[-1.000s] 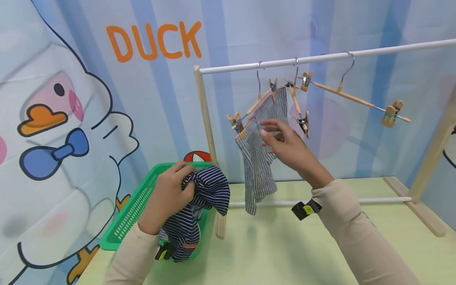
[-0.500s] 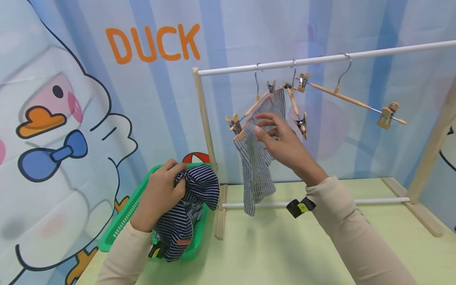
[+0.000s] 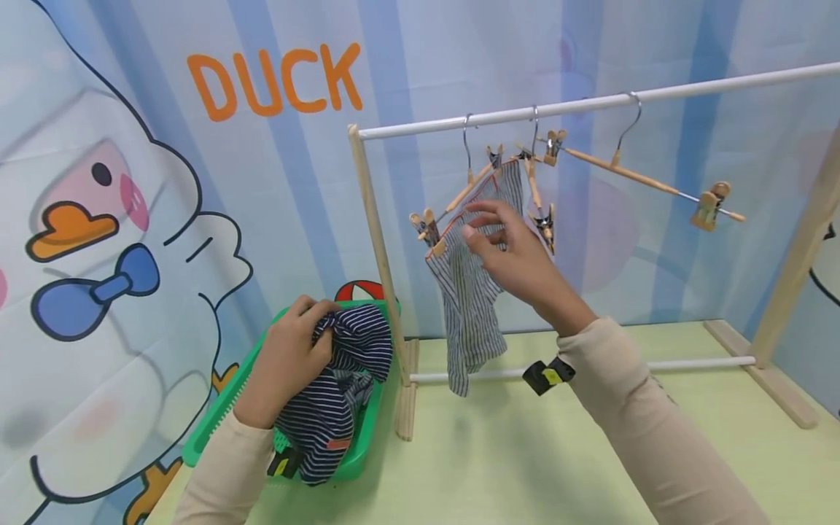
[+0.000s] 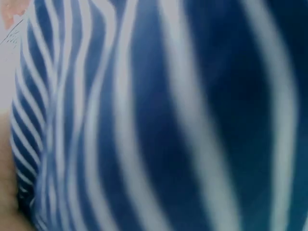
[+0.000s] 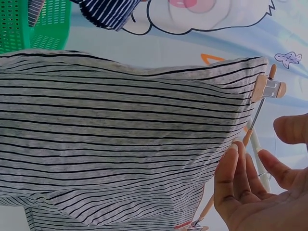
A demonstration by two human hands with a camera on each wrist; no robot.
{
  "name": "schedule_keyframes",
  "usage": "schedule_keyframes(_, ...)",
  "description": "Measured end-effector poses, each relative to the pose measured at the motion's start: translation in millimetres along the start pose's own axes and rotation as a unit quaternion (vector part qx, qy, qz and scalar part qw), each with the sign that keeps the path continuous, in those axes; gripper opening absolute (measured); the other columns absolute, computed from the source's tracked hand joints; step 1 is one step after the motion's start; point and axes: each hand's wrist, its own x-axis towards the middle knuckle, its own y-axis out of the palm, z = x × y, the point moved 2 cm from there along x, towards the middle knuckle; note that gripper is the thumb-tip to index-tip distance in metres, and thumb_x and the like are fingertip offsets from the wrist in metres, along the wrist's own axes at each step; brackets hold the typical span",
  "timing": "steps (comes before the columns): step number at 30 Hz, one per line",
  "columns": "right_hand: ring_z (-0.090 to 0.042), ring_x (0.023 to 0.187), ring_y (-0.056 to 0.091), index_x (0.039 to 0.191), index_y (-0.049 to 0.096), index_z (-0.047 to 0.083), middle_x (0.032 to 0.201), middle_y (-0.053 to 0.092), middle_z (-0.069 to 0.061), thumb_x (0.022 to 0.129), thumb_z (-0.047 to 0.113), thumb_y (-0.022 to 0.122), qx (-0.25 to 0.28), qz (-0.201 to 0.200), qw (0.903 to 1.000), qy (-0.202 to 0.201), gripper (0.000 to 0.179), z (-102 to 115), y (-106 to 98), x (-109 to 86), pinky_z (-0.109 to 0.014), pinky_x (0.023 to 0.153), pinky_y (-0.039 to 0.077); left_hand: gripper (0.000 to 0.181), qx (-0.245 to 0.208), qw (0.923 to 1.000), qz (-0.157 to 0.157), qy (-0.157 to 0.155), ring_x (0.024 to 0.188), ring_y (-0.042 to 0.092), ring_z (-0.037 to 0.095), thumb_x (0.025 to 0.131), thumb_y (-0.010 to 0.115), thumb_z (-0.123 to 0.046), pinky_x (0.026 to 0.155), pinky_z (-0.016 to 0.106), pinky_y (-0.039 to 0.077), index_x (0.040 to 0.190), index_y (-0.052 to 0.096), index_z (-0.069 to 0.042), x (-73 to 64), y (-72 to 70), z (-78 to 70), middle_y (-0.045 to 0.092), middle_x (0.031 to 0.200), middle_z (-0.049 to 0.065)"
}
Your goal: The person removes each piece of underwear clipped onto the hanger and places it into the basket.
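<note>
Bunched fabric at the top of a navy garment with white stripes (image 3: 321,415) is gripped in my left hand (image 3: 282,364), over the green basket. The same striped cloth (image 4: 144,120) fills most of the left wrist view. Grey striped pants (image 3: 472,306) hang by the waistband from a clip hanger (image 3: 469,191). My right hand (image 3: 518,255) is in front of them, fingers loosely bent and holding nothing. In the right wrist view, the fingertips of that hand (image 5: 269,192) are right at the waistband edge of the pants (image 5: 120,120), below a wooden clip (image 5: 269,89).
The green basket (image 3: 367,445) stands at the left end of a wooden rack with a white rod (image 3: 420,127). Two more clip hangers, including one with a long bar (image 3: 646,180), hang right of the pants. A duck-printed curtain (image 3: 295,182) backs the table (image 3: 472,467).
My left hand has moved left and slightly down with the navy garment, further over the basket. The right hand stays by the pants with much the same bend. The head view has shifted slightly.
</note>
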Motion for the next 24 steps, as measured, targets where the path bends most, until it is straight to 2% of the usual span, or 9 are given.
schedule_keyframes(6, -0.026, 0.119, 0.055, 0.148, 0.039, 0.026, 0.143, 0.047, -0.008, 0.104, 0.038, 0.049, -0.014, -0.010, 0.9997, -0.014, 0.047, 6.3, 1.3, 3.7, -0.045, 0.087, 0.052, 0.033, 0.009, 0.9996, 0.020, -0.017, 0.057, 0.039, 0.019, 0.093, 0.052, -0.004, 0.047, 0.030, 0.030, 0.121, 0.067, -0.011, -2.1, 1.0, 5.9, 0.062, 0.106, 0.015)
schedule_keyframes(13, -0.029, 0.118, 0.054, 0.150, 0.039, 0.027, 0.140, 0.047, -0.011, 0.103, 0.037, 0.050, -0.035, -0.018, 0.9988, -0.028, 0.049, 11.3, 4.1, 6.5, -0.047, 0.089, 0.050, 0.037, 0.031, 0.9963, 0.064, -0.048, 0.047, 0.030, 0.015, 0.093, 0.053, -0.007, 0.041, 0.027, 0.023, 0.126, 0.065, -0.016, -6.3, 5.3, 10.3, 0.060, 0.114, 0.017)
schedule_keyframes(24, -0.029, 0.115, 0.055, 0.152, 0.036, 0.026, 0.131, 0.042, -0.015, 0.102, 0.036, 0.054, -0.056, -0.014, 0.9976, -0.038, 0.055, 21.2, 9.7, 14.7, -0.044, 0.088, 0.052, 0.042, 0.048, 0.9875, 0.127, -0.080, 0.044, 0.034, 0.017, 0.094, 0.054, -0.011, 0.041, 0.029, 0.026, 0.134, 0.059, -0.022, -16.3, 16.9, 15.3, 0.057, 0.127, 0.019)
